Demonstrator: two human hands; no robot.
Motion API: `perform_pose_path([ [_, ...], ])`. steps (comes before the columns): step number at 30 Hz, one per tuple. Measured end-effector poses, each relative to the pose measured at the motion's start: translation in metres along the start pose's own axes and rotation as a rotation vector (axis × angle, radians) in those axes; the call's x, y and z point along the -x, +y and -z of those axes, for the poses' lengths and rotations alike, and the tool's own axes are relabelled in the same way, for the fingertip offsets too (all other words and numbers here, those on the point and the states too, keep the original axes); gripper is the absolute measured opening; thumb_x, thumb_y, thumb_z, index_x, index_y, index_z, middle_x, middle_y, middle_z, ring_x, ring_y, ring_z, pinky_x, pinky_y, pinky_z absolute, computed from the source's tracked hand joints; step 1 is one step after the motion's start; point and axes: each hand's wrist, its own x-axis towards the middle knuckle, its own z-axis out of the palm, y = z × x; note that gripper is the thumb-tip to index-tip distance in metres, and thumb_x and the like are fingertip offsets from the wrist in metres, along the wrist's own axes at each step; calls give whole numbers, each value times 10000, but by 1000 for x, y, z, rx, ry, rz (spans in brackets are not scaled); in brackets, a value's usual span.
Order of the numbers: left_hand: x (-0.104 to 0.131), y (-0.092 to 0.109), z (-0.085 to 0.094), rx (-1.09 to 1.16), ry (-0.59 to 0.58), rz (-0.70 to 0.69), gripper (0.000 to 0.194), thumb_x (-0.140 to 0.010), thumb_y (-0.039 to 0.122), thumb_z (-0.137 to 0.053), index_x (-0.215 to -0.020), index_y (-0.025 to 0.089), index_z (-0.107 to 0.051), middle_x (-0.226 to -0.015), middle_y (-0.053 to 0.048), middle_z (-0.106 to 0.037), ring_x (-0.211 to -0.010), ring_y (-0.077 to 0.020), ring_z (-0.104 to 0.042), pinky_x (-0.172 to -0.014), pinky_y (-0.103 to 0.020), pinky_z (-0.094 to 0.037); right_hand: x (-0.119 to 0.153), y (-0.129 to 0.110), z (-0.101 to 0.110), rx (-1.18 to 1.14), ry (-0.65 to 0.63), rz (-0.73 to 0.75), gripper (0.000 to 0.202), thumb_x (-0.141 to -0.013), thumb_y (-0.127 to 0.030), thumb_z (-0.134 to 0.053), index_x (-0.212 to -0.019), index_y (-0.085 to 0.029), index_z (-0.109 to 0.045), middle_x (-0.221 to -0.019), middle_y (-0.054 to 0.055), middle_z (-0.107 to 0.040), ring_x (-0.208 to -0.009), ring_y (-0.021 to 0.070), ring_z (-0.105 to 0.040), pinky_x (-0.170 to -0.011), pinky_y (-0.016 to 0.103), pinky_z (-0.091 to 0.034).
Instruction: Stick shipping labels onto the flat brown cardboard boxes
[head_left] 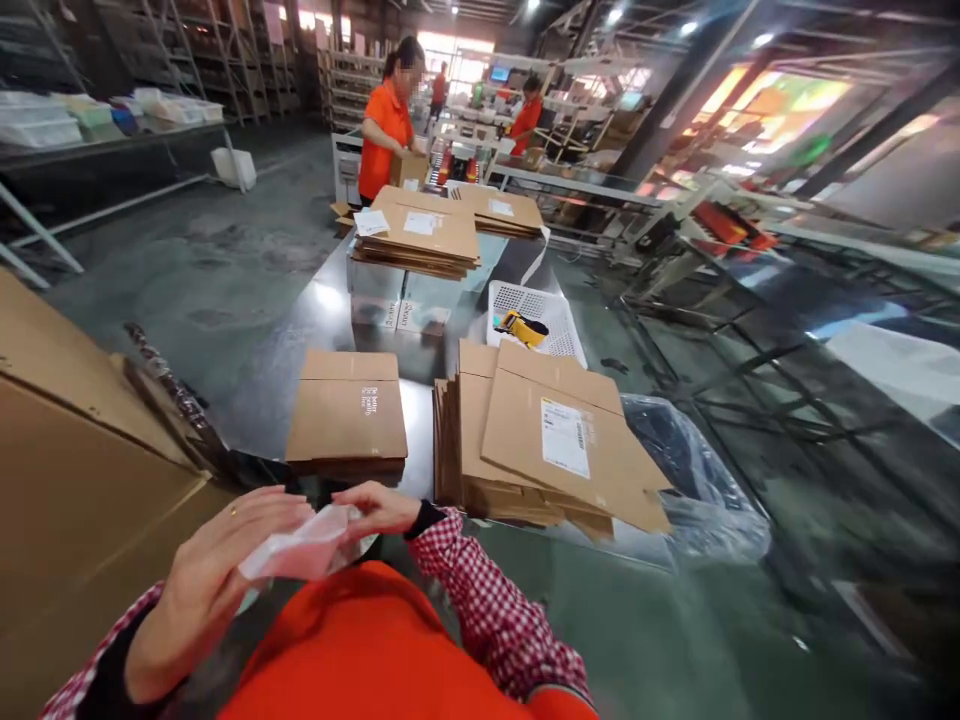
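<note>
Hall: I look across a wide workshop, shelving (217,60) far left, a co-worker in orange (386,130) beyond the far stacks.
Metal table (266,385): shiny, it runs from near to far down the middle of my view.
Far cartons (424,235): flattened, piled on boxes.
Near left stack (345,415): flat brown cardboard with white print.
Near right stack (562,440): fanned flat cartons, a white label on the top one; clear plastic (705,490) lies to its right.
White basket (566,325): just beyond that stack, holding a yellow tool (523,328).
Translucent white film (304,555): crumpled, between both hands, near the table's near edge.
Left hand (210,570): fingers long and together, touching the film; I cannot tell how firmly.
Right hand (379,508): thumb and fingers closed, pinching the film's right end.
</note>
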Motion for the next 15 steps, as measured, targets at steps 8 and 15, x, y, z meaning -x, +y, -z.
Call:
perform_pose_path([
  [8, 36, -19, -13, -223, 93, 433, 658, -863, 578, -464, -1383, 177, -417, -1427, -149, -463, -1307, -332, -437, -1019, -490, -436, -7, -4, -37, -23, 482, -44, 189, -769, -333, -637, -832, -177, -724, -809, 25, -689, -772, 169, -615, -747, 289, -490],
  [15, 29, 12, -30, -75, 408, 576, 488, -771, 590, -615, -1064, 199, -612, -1035, -58, -671, -930, -221, -657, -822, -330, -551, -49, -51, -63, -34, 542, -20, 189, -791, -328, -632, -849, -167, -713, -753, 3, -683, -687, 148, -600, -674, 249, -475],
])
